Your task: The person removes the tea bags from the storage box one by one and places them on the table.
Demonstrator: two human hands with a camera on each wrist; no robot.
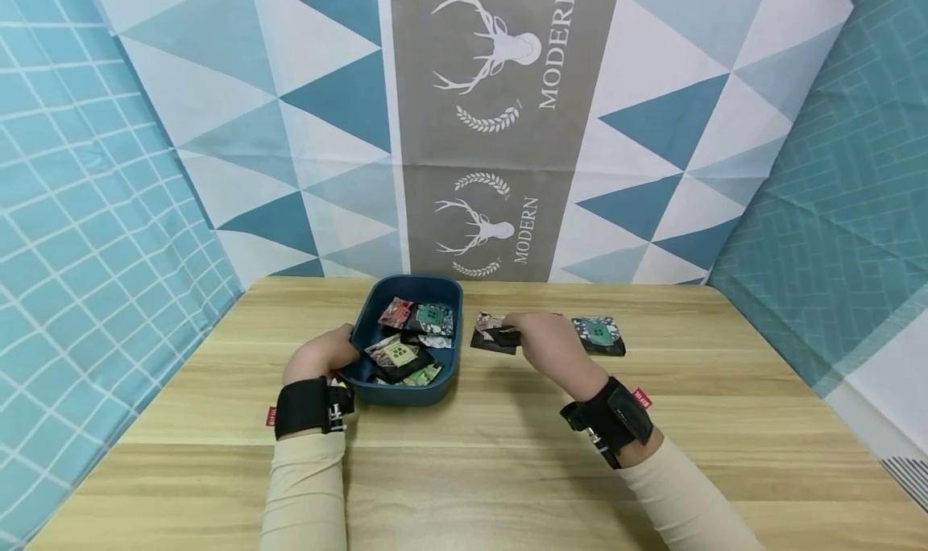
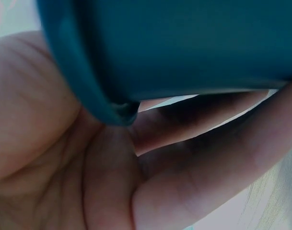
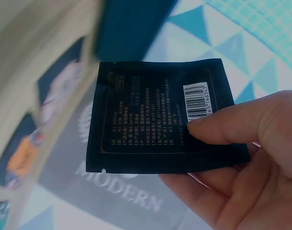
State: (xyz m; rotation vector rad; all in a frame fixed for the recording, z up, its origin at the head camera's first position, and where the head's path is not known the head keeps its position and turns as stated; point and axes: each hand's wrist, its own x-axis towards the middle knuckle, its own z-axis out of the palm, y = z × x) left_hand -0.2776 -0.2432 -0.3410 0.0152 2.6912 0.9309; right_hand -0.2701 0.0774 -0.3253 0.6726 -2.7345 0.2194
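The left hand (image 1: 322, 354) was found gripping the blue box (image 1: 408, 395) at its left side, its fingers bent around the outside of the rim. The right hand (image 1: 553, 350) pinched a black sachet (image 3: 141, 117) between thumb and fingers, the gap only as wide as the packet; its printed back and barcode faced the wrist camera. This sachet was held outside the box, to its right, in front of a patterned packet (image 1: 487, 322). Another packet (image 1: 598, 335) lay just beyond the right hand. Several sachets (image 1: 400, 356) lay inside the box, below its rim. The box stood near the far edge of the wooden table (image 1: 464, 474); a strip of wood separated it from the packets, and a broad stretch extended toward the person.
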